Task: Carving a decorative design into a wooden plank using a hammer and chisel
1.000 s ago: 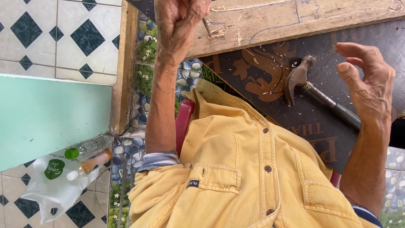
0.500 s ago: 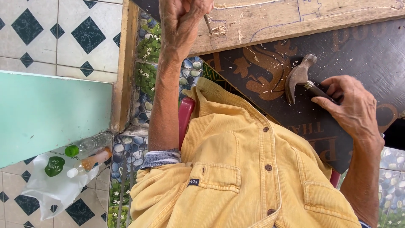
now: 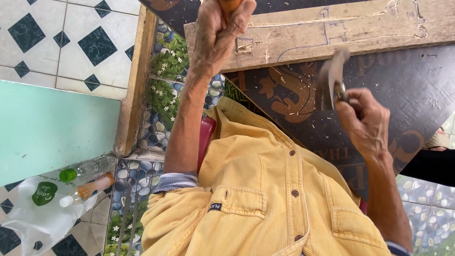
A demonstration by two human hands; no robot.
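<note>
I see a dark board [image 3: 379, 90] under a pale plank [image 3: 332, 31] that runs from 9 to 3 o'clock, wood chips scattered between. At 7 o'clock lie a plastic bag [image 3: 33, 218] and bottles [image 3: 87, 167] on the tiles. A yellow shirt [image 3: 265, 199] fills the foreground and hides the lower board. My left hand [image 3: 220, 33] is clenched on an orange handle [image 3: 231, 4], pointing to 12, above the plank. My right hand [image 3: 367, 123] grips the hammer [image 3: 331, 78]; its blurred head sits at 11 o'clock of the fingers, shaft running to 5.
</note>
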